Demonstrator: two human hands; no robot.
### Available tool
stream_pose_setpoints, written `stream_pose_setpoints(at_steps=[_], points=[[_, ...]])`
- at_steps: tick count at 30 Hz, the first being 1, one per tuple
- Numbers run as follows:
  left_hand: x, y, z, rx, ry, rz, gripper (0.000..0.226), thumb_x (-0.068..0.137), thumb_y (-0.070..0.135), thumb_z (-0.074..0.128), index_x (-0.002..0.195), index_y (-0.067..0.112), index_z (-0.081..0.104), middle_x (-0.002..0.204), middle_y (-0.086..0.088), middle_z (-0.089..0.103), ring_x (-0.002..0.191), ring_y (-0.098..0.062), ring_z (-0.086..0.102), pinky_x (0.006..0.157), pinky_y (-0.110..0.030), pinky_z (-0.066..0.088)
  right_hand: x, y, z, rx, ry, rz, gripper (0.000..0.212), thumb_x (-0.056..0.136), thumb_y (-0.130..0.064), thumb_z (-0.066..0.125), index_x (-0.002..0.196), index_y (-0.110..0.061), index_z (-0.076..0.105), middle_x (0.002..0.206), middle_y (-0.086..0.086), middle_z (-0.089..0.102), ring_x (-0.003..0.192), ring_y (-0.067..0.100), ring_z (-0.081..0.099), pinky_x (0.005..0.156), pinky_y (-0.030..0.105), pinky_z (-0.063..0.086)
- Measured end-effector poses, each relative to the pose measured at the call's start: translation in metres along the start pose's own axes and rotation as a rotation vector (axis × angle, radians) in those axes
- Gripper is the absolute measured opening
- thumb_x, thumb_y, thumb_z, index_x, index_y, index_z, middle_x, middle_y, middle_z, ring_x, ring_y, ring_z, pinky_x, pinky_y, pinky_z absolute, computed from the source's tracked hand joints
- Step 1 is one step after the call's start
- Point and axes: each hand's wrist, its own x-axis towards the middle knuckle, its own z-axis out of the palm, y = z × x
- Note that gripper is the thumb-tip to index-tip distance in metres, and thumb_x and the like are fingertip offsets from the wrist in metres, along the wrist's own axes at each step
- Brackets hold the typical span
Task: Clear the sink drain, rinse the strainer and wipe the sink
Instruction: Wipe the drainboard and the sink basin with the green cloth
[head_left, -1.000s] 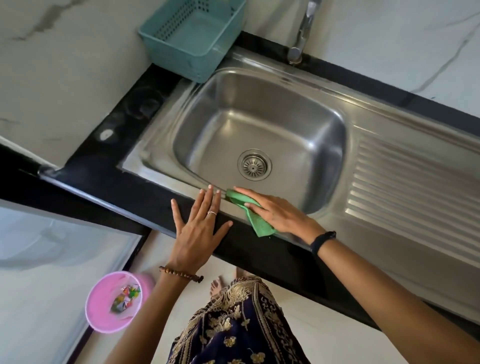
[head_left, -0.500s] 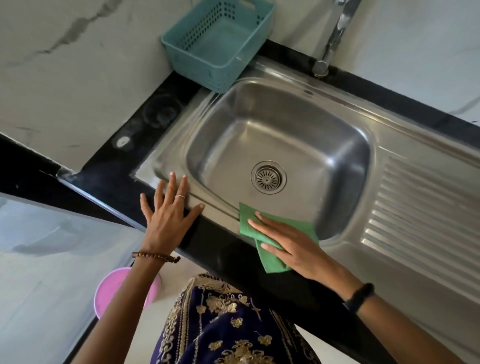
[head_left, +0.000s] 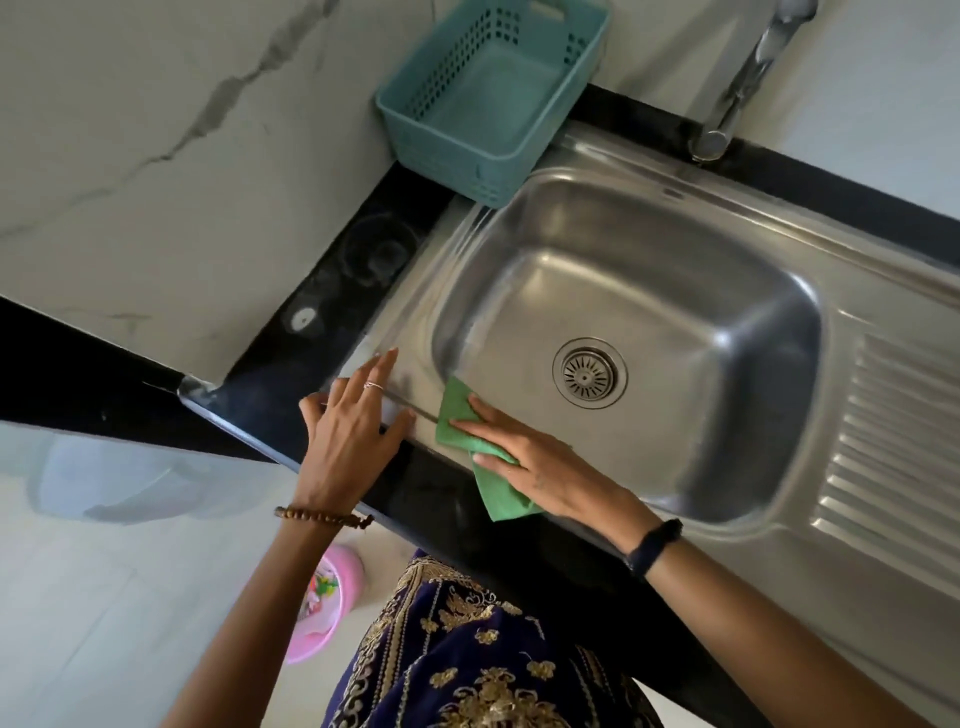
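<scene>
A steel sink (head_left: 649, 291) is set in a black counter, with the round strainer (head_left: 589, 372) seated in its drain. My right hand (head_left: 535, 462) lies flat on a green cloth (head_left: 460, 415) and presses it on the sink's near rim at the front left corner. My left hand (head_left: 353, 431) rests with fingers spread on the rim and counter edge just left of the cloth, holding nothing.
A teal plastic basket (head_left: 488, 93) stands on the counter at the sink's far left corner. The tap (head_left: 748, 78) rises behind the basin. A ribbed draining board (head_left: 893, 441) lies to the right. A pink bin (head_left: 324, 603) sits on the floor below.
My right hand has slid the green cloth left along the near rim toward the front left corner. My left hand has stayed on the rim beside it. The view has shifted.
</scene>
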Motion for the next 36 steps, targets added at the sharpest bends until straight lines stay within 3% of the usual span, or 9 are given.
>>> stream_pose_setpoints(at_steps=[2, 7, 13, 16, 19, 22, 27, 30, 36], points=[[0.008, -0.008, 0.000, 0.014, -0.035, 0.021, 0.062, 0.086, 0.047, 0.042, 0.143, 0.024, 0.031, 0.148, -0.001, 0.037, 0.127, -0.025, 0.040, 0.098, -0.040, 0.019, 0.019, -0.012, 0.004, -0.023, 0.023, -0.029, 0.046, 0.097, -0.034, 0.043, 0.142, -0.036, 0.033, 0.153, -0.024, 0.001, 0.138, -0.005, 0.006, 0.116, 0.027, 0.020], [0.034, -0.025, -0.003, -0.019, -0.150, 0.133, 0.077, 0.082, 0.067, 0.010, 0.146, 0.027, 0.022, 0.153, 0.003, 0.026, 0.141, -0.014, 0.021, 0.113, -0.041, 0.003, 0.064, -0.044, 0.027, -0.292, 0.142, 0.072, 0.050, 0.098, -0.036, 0.038, 0.146, -0.031, 0.025, 0.159, -0.006, 0.002, 0.147, 0.019, 0.008, 0.118, 0.042, 0.015], [0.072, -0.022, -0.008, -0.026, -0.196, 0.273, 0.090, 0.075, 0.074, -0.011, 0.146, 0.026, 0.019, 0.155, 0.004, 0.020, 0.141, -0.005, 0.016, 0.114, -0.037, -0.006, 0.095, -0.066, 0.051, -0.326, 0.316, 0.217, 0.068, 0.089, -0.046, 0.006, 0.150, -0.015, 0.013, 0.159, 0.005, 0.002, 0.146, 0.029, 0.004, 0.118, 0.051, 0.009], [0.087, -0.019, -0.011, -0.084, -0.161, 0.278, 0.091, 0.075, 0.075, -0.011, 0.146, 0.027, 0.019, 0.155, 0.006, 0.020, 0.138, 0.005, 0.010, 0.112, -0.029, -0.010, 0.115, -0.072, 0.050, -0.264, 0.400, 0.277, 0.071, 0.085, -0.043, 0.001, 0.150, -0.014, 0.003, 0.158, 0.009, -0.005, 0.146, 0.032, 0.000, 0.117, 0.050, 0.007], [0.098, -0.023, -0.013, -0.139, -0.133, 0.252, 0.087, 0.077, 0.074, -0.008, 0.145, 0.028, 0.022, 0.153, 0.006, 0.024, 0.139, 0.000, 0.016, 0.112, -0.027, -0.008, 0.148, -0.068, 0.033, -0.114, 0.524, 0.323, 0.061, 0.099, -0.032, 0.024, 0.148, -0.021, -0.010, 0.157, 0.006, -0.017, 0.146, 0.029, -0.009, 0.118, 0.047, 0.005], [0.106, -0.026, -0.015, -0.147, -0.159, 0.263, 0.081, 0.079, 0.073, 0.003, 0.145, 0.028, 0.019, 0.154, 0.006, 0.022, 0.139, 0.004, 0.011, 0.112, -0.027, -0.012, 0.173, -0.060, 0.012, 0.042, 0.641, 0.334, 0.064, 0.101, -0.034, 0.028, 0.142, -0.024, -0.021, 0.157, 0.003, -0.018, 0.145, 0.027, -0.012, 0.118, 0.045, 0.004], [0.116, -0.025, -0.015, -0.046, -0.188, 0.308, 0.078, 0.081, 0.067, 0.008, 0.147, 0.025, 0.013, 0.156, 0.008, 0.011, 0.138, 0.005, 0.000, 0.112, -0.033, -0.016, 0.178, -0.042, 0.029, -0.150, 0.539, 0.319, 0.058, 0.098, -0.036, 0.013, 0.150, -0.021, -0.009, 0.157, 0.005, -0.019, 0.144, 0.029, -0.019, 0.119, 0.049, 0.005], [0.122, -0.023, -0.012, 0.009, -0.223, 0.355, 0.076, 0.081, 0.066, 0.000, 0.147, 0.027, 0.006, 0.157, 0.011, 0.006, 0.141, 0.001, -0.003, 0.111, -0.037, -0.018, 0.138, -0.062, 0.039, -0.168, 0.419, 0.223, 0.065, 0.090, -0.042, 0.010, 0.148, -0.020, -0.011, 0.156, 0.002, -0.020, 0.137, 0.023, -0.028, 0.117, 0.037, -0.007], [0.141, -0.013, -0.009, -0.015, -0.238, 0.329, 0.079, 0.078, 0.066, 0.001, 0.147, 0.028, 0.009, 0.157, 0.010, 0.009, 0.142, 0.001, 0.002, 0.111, -0.036, -0.019, 0.155, -0.051, 0.021, -0.044, 0.519, 0.219, 0.060, 0.091, -0.044, 0.010, 0.142, -0.028, -0.018, 0.150, -0.009, -0.026, 0.140, 0.017, -0.024, 0.119, 0.036, -0.007]])
